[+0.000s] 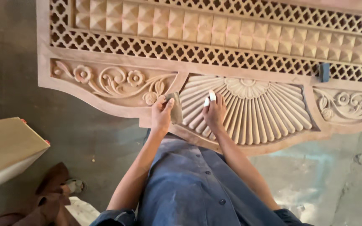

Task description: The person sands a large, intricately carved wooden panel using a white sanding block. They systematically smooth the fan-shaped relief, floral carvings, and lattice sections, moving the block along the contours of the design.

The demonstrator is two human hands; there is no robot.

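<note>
A large carved wooden panel [214,62] is seen from above, laid flat on a grey concrete floor [42,100]. Bands of open lattice and a row of small raised pyramids run along its upper part. Below them, scrolling flowers and leaves are carved at either side, and a fan of radiating ribs [252,106] fills the middle of the lower edge.

The left hand [161,114] is placed at the left edge of the fan. A small grey folded piece, seemingly abrasive paper [176,108], is pinched there between thumb and closed fingers and is pressed against the outermost ribs.

The right hand [214,112] is laid on the ribs just beside it, with the fingers held together and flat against the wood. Two of its fingertips [212,96] are wrapped in white tape. Nothing is gripped by this hand.

Both forearms reach out over a blue buttoned garment [193,184] at the bottom of the view.

A small dark blue block [324,72] is resting on the lattice towards the right. A pale flat board [9,144] lies at the left, and a brown shoe [51,188] is seen below it.
</note>
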